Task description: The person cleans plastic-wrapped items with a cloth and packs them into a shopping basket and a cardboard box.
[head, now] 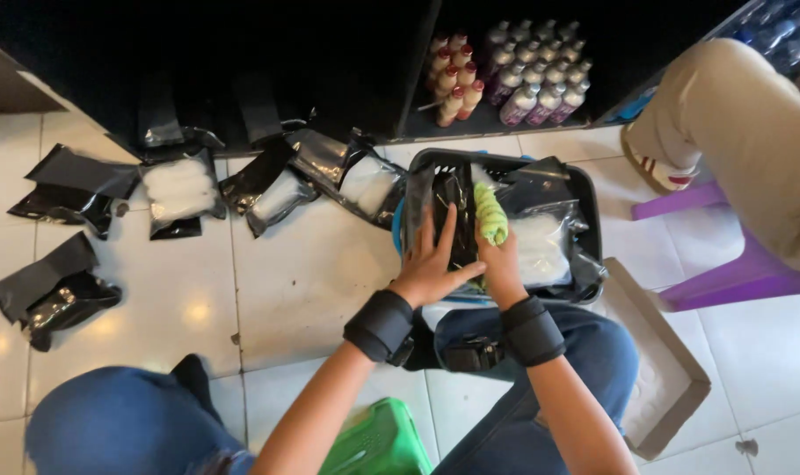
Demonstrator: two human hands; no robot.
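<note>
Inside plastic basket (pixel 593 211), fuzzy green roll (pixel 490 214)

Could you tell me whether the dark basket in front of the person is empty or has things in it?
It has things in it: the basket holds shiny packets, with both hands reaching inside.

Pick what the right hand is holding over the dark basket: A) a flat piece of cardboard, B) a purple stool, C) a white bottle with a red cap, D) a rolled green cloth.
D: the right hand grips a rolled green cloth above the dark basket of black packets, while the left hand lies flat beside it.
</note>
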